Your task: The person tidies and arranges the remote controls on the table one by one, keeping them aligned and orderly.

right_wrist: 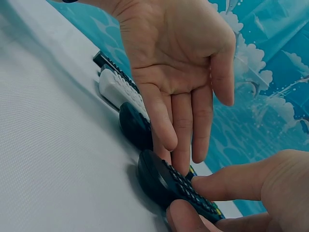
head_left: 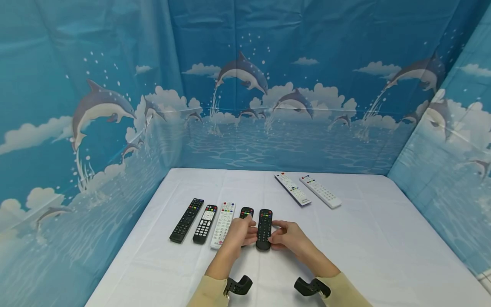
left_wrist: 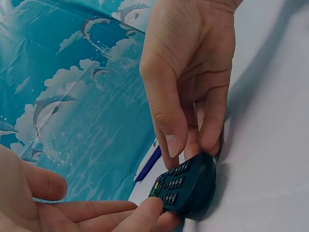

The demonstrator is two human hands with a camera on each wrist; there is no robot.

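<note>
A black remote control (head_left: 264, 224) lies on the white cloth between both hands, with its keys up. The fingers of my left hand (head_left: 238, 232) extend towards its left long side, palm turned inward. On the other side, my right hand (head_left: 292, 239) touches its right edge with thumb and fingertips. In the right wrist view, the left fingers lie nearly straight beside the remote (right_wrist: 161, 181). A second black remote (head_left: 247, 210) lies just left, partly hidden under my left hand. Beside that are a white remote (head_left: 223, 226) and a black one with white keys (head_left: 205, 224).
Farthest left in the row is a long black remote (head_left: 187, 219). Towards the back of the white table (head_left: 368, 238) lie two slanted remotes, a white-faced one with dark edges (head_left: 293, 189) and an all-white one (head_left: 320, 191). Blue dolphin-print curtains (head_left: 284, 140) enclose the table.
</note>
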